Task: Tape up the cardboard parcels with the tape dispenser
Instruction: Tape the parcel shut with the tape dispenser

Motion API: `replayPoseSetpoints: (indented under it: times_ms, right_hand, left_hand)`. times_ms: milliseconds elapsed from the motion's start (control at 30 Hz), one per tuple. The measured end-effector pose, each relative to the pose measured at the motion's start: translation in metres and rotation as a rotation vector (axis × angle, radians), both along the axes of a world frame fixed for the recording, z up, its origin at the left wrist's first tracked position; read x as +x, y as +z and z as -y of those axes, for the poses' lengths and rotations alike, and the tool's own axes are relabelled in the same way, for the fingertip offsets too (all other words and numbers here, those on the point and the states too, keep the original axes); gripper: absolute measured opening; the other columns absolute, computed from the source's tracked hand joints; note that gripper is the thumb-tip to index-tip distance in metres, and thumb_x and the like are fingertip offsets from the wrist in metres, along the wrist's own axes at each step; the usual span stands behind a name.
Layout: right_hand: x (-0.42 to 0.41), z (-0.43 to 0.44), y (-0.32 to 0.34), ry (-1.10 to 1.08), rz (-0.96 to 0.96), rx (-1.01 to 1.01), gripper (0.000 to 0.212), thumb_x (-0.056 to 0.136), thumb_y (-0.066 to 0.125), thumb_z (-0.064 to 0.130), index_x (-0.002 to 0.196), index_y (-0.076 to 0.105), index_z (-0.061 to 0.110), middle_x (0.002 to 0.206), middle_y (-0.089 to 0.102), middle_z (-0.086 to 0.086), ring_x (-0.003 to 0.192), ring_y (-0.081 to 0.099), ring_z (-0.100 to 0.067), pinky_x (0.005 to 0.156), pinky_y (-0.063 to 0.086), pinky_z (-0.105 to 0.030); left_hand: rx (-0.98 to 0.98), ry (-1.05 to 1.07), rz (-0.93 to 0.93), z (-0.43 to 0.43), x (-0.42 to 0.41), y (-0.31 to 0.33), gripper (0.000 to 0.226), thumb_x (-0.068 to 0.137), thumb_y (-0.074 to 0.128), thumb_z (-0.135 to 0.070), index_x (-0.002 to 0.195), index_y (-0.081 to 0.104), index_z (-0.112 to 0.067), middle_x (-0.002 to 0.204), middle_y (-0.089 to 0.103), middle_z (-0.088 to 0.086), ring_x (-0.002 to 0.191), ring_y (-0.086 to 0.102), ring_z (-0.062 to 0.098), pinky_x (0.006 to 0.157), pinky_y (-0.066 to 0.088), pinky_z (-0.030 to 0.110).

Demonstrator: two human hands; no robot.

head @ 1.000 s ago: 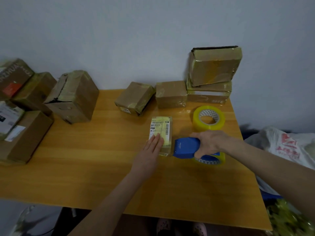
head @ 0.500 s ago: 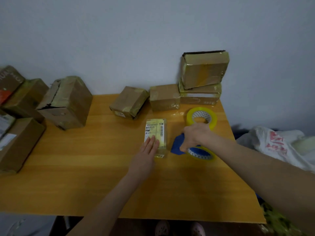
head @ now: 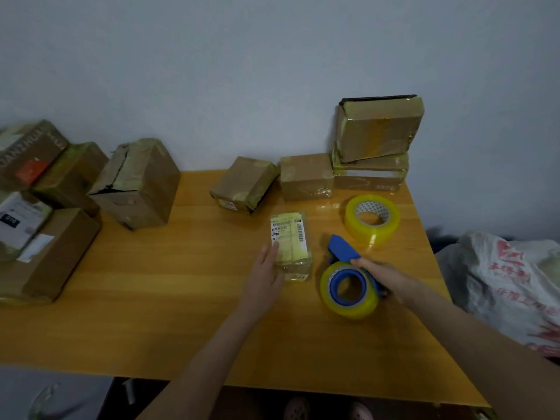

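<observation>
Head view: left hand (head: 264, 275) lies flat, fingers straight, on the small taped parcel (head: 290, 241) on the table (head: 151, 298). Right hand (head: 382, 277) grips blue tape dispenser (head: 345, 277) just right of parcel.

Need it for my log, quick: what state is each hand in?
Left hand: open, straight fingers touching the small labelled parcel.
Right hand: gripping the tape dispenser.
</observation>
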State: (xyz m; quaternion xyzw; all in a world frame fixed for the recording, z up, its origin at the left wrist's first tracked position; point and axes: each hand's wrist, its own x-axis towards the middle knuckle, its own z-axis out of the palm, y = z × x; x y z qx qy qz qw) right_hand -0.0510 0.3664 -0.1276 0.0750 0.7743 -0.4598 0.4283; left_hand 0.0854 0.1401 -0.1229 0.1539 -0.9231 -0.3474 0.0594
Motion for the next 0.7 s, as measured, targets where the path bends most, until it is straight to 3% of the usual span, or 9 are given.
replayPoseSetpoints:
  times_ms: [67, 100, 133, 200, 300, 433, 500, 567, 700]
  right_hand:
    - [-0.004, 0.001, 0.002, 0.161, -0.293, 0.137, 0.054, 0.085, 0.065, 0.052, 0.125, 0.058, 0.016, 0.110, 0.067, -0.001, 0.100, 0.063, -0.019, 0.084, 0.052, -0.034]
    - [-0.004, 0.004, 0.005, 0.206, -0.477, 0.206, 0.061, 0.086, 0.064, 0.051, 0.134, 0.054, 0.014, 0.125, 0.061, -0.004, 0.114, 0.058, -0.023, 0.093, 0.048, -0.037]
    - [-0.002, 0.012, 0.010, 0.213, -0.631, 0.225, 0.061, 0.088, 0.064, 0.049, 0.136, 0.053, 0.013, 0.131, 0.058, -0.005, 0.119, 0.055, -0.024, 0.095, 0.047, -0.036]
    - [0.010, 0.036, 0.021, 0.214, -0.764, 0.138, 0.051, 0.091, 0.062, 0.042, 0.133, 0.056, 0.013, 0.122, 0.063, -0.004, 0.109, 0.058, -0.018, 0.084, 0.045, -0.027]
    - [0.028, 0.075, 0.017, 0.348, -0.730, 0.099, 0.048, 0.097, 0.053, 0.038, 0.138, 0.051, 0.013, 0.114, 0.065, -0.004, 0.091, 0.058, -0.012, 0.071, 0.042, -0.018]
    - [0.037, 0.089, 0.009, 0.317, -0.691, 0.015, 0.045, 0.100, 0.049, 0.033, 0.140, 0.048, 0.014, 0.080, 0.059, 0.009, 0.062, 0.050, 0.003, 0.047, 0.038, -0.008]
    - [0.037, 0.088, 0.007, 0.326, -0.699, -0.007, 0.041, 0.098, 0.054, 0.030, 0.137, 0.053, 0.015, 0.068, 0.055, 0.014, 0.058, 0.051, 0.003, 0.046, 0.038, -0.007]
    - [0.036, 0.089, 0.005, 0.341, -0.717, 0.004, 0.042, 0.094, 0.060, 0.025, 0.135, 0.054, 0.016, 0.069, 0.057, 0.011, 0.057, 0.050, 0.005, 0.047, 0.037, -0.006]
    - [0.035, 0.094, 0.002, 0.351, -0.788, 0.097, 0.049, 0.089, 0.068, 0.021, 0.135, 0.055, 0.018, 0.086, 0.071, -0.004, 0.063, 0.059, -0.005, 0.056, 0.045, -0.012]
  left_hand:
    - [0.071, 0.211, -0.069, 0.005, 0.003, -0.002, 0.050, 0.097, 0.052, -0.012, 0.144, 0.039, -0.014, 0.147, 0.036, 0.002, 0.129, 0.043, 0.018, 0.102, 0.037, 0.023]
    - [0.097, 0.298, -0.084, 0.007, 0.004, -0.004, 0.044, 0.096, 0.054, -0.013, 0.139, 0.047, -0.013, 0.134, 0.046, 0.004, 0.115, 0.054, 0.020, 0.093, 0.044, 0.024]
    - [0.103, 0.353, -0.083, 0.008, 0.003, -0.004, 0.039, 0.095, 0.056, -0.015, 0.134, 0.053, -0.013, 0.120, 0.051, 0.003, 0.101, 0.058, 0.018, 0.083, 0.046, 0.021]
    - [0.090, 0.362, -0.047, 0.007, -0.001, -0.006, 0.034, 0.094, 0.058, -0.020, 0.128, 0.059, -0.015, 0.103, 0.056, 0.000, 0.087, 0.056, 0.012, 0.074, 0.043, 0.019]
    - [0.175, 0.317, -0.010, 0.003, -0.010, -0.005, 0.029, 0.095, 0.057, -0.025, 0.120, 0.066, -0.016, 0.093, 0.067, -0.001, 0.080, 0.061, 0.016, 0.070, 0.052, 0.030]
    - [0.295, 0.321, 0.031, 0.005, -0.015, -0.004, 0.022, 0.092, 0.060, -0.021, 0.110, 0.070, -0.014, 0.075, 0.070, 0.002, 0.070, 0.066, 0.024, 0.070, 0.057, 0.042]
    - [0.312, 0.302, 0.041, 0.007, -0.012, -0.006, 0.023, 0.090, 0.064, -0.019, 0.112, 0.069, -0.015, 0.072, 0.070, 0.003, 0.069, 0.067, 0.023, 0.071, 0.058, 0.041]
    - [0.286, 0.282, 0.042, 0.009, -0.010, -0.008, 0.026, 0.088, 0.067, -0.018, 0.113, 0.069, -0.015, 0.072, 0.070, 0.002, 0.070, 0.068, 0.022, 0.071, 0.058, 0.038]
    - [0.162, 0.252, 0.029, 0.012, -0.010, -0.010, 0.028, 0.082, 0.073, -0.021, 0.109, 0.071, -0.017, 0.063, 0.062, -0.009, 0.057, 0.057, 0.006, 0.052, 0.046, 0.013]
